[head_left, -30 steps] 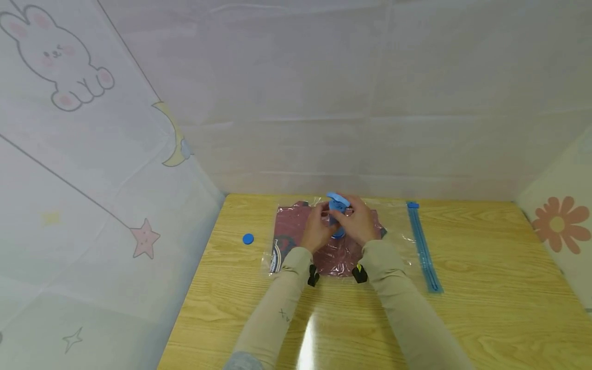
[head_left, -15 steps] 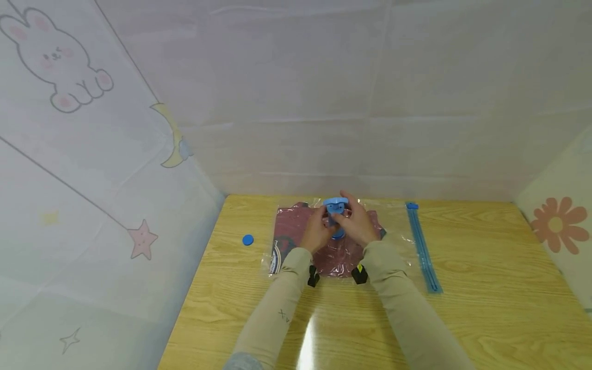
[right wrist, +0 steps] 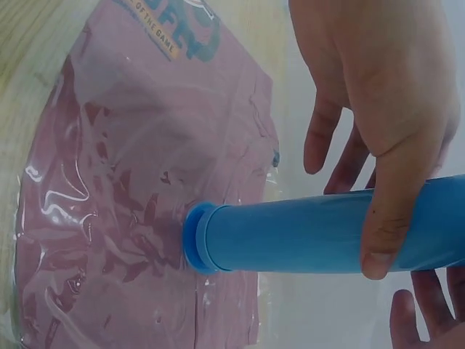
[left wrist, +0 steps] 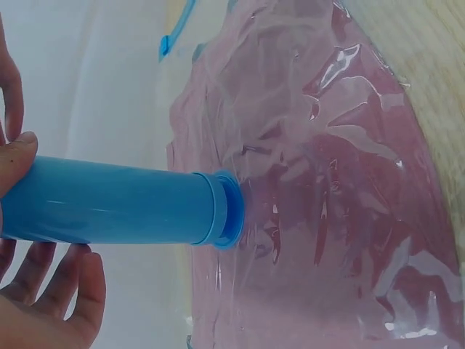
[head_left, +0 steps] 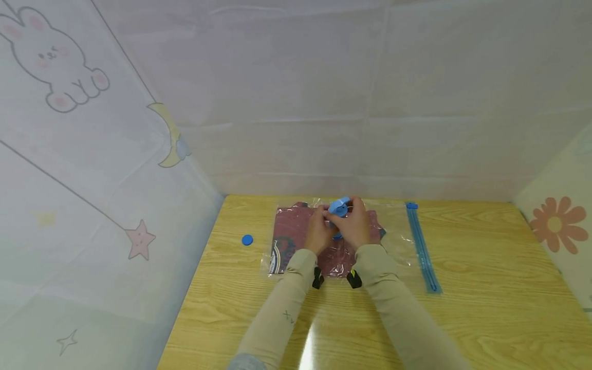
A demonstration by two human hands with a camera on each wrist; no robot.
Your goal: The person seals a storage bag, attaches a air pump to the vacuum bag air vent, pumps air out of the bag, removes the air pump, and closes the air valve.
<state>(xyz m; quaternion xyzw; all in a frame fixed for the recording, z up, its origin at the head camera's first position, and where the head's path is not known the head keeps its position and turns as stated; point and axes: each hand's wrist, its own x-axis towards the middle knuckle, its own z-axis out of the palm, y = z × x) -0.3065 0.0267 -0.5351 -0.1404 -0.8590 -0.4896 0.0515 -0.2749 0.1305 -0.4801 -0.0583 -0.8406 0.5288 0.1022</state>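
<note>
Both hands are at a blue hand pump (left wrist: 109,203), which stands upright on the round blue valve (left wrist: 231,209) of a clear vacuum storage bag (head_left: 393,226). My left hand (head_left: 318,234) holds the pump from the left, fingers curled about its barrel. From the other side my right hand (head_left: 358,226) grips it near the top. Above the fingers shows the pump's light blue handle (head_left: 340,203), turned at a slant in the head view. Inside the bag lies folded dark red clothing (right wrist: 145,153) with printed lettering. The fingers hide much of the barrel in the head view.
A round blue cap (head_left: 247,240) lies on the wooden table (head_left: 222,308), left of the bag. Along the bag's right end runs a blue zip seal (head_left: 423,246) with a slider (head_left: 412,205). A pale sheet (head_left: 296,154) hangs behind the table.
The pump's handle has turned counter-clockwise in the head view, from sloping down to the right, through level, to sloping up to the right. The wrists have drawn slightly closer together.
</note>
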